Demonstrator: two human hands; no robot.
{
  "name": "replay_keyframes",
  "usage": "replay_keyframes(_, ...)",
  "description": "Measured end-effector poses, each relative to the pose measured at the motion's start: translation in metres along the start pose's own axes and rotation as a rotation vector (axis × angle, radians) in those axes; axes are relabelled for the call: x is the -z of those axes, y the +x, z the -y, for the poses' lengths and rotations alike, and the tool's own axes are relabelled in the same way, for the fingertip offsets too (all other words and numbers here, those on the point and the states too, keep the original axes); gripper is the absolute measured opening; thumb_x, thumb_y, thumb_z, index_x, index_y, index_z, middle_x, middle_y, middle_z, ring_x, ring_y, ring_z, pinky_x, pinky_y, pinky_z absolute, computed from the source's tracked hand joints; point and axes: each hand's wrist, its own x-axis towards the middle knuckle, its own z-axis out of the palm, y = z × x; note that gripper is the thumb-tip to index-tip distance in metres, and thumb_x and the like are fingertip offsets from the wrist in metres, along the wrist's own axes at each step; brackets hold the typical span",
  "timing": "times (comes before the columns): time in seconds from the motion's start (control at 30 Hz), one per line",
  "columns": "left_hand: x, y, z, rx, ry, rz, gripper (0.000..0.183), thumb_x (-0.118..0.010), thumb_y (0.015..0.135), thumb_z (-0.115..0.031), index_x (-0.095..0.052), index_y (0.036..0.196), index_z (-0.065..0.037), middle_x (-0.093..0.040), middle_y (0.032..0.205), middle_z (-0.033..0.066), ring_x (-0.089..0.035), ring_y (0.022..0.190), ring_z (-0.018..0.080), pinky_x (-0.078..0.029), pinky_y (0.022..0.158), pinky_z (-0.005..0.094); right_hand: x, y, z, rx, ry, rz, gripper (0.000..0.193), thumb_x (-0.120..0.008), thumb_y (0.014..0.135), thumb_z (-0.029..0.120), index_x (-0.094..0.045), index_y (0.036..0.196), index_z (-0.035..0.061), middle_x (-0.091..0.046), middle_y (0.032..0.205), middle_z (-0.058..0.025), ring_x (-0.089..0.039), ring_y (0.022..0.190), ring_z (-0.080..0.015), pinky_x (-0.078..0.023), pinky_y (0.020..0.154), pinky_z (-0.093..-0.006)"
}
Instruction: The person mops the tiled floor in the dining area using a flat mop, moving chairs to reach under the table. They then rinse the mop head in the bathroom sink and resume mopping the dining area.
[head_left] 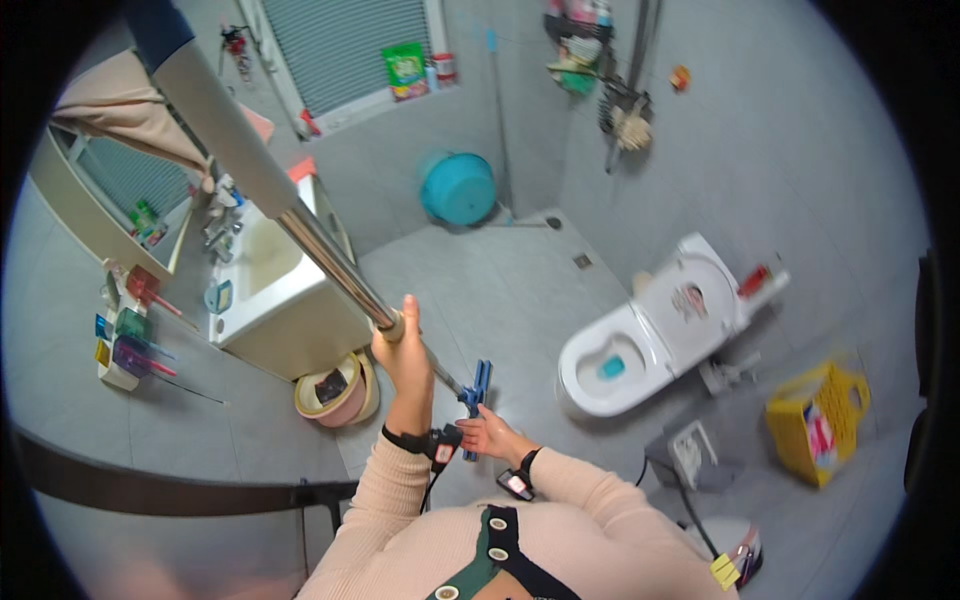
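Grey-tiled floor (510, 290) lies under the mop (335, 262) — toilet (652, 338) open.

The left hand (402, 350) is closed in a grip, thumb extended. The right hand (489, 434), to the left hand's right, is open, palm upward.

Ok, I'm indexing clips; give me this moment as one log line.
left hand: gripping mop pole | right hand: open, apparently empty | toilet lid: up | blue basin: below window
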Motion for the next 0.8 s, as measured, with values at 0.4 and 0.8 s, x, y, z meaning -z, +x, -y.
replay_keyframes(0.4,-0.028,0.177,-0.039,0.075,-0.374,-0.112,0.017,-0.058,0.092,-0.019,-0.049,0.084,-0.008,-0.047,0.072,0.0013,-0.044,0.070,0.0126,-0.038,0.068,0.0274,-0.118,0.172,0.208,0.178,0.619,0.295,0.028,-0.050,0.095,0.026,-0.057,0.086,0.0002,-0.063,0.093,-0.0178,-0.050,0.064,-0.0146,-0.046,0.062,-0.0281)
replay_keyframes(0.8,0.026,0.350,-0.107,-0.548,-0.049,1.444,0.018,-0.077,0.075,-0.015,-0.067,0.080,-0.001,-0.068,0.088,0.0155,-0.066,0.090,0.0265,-0.049,0.092,0.0451,-0.316,0.211,0.438,0.211,-0.225,0.151,0.035,-0.057,0.092,0.036,-0.044,0.069,0.0128,-0.048,0.059,-0.0001,-0.032,0.044,-0.0062,-0.031,0.047,-0.0216)
